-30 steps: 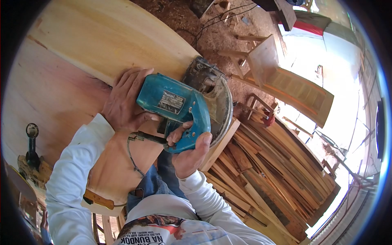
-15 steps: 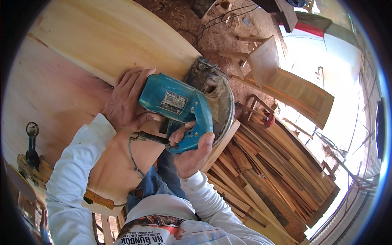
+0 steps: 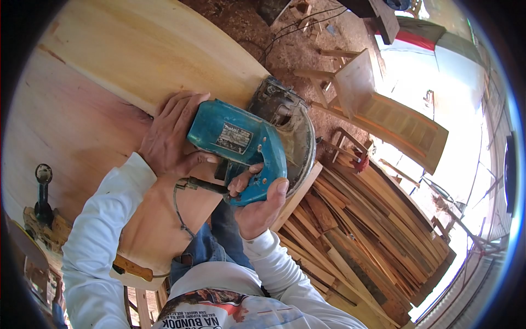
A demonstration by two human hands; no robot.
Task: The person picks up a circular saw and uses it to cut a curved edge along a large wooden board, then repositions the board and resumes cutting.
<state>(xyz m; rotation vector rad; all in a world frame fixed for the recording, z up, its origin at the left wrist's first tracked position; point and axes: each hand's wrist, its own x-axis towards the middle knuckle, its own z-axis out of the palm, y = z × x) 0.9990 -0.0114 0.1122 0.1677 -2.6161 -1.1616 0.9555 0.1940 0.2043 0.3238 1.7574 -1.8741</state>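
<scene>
A teal circular saw (image 3: 222, 129) with a worn metal guard (image 3: 300, 140) sits at the right end of a wide wooden slab (image 3: 164, 49). My right hand (image 3: 257, 211) is closed round its rear handle, fingers through the grip opening. Against the end of the motor housing, my left hand (image 3: 175, 131) presses with its fingers over the top and thumb along the near side. The power cord (image 3: 181, 211) leaves the handle and hangs over the slab's near edge. The guard hides the blade.
Stacked boards (image 3: 356, 241) lie to the right. Beyond the saw stand a wooden stool-like piece (image 3: 353, 82) and a panel (image 3: 405, 129) on the sawdust-covered floor. A dark knobbed tool (image 3: 44, 197) and a yellow-orange handle (image 3: 133, 267) are at lower left.
The circular saw and both hands have shifted very slightly to the right. The grip of each hand is the same.
</scene>
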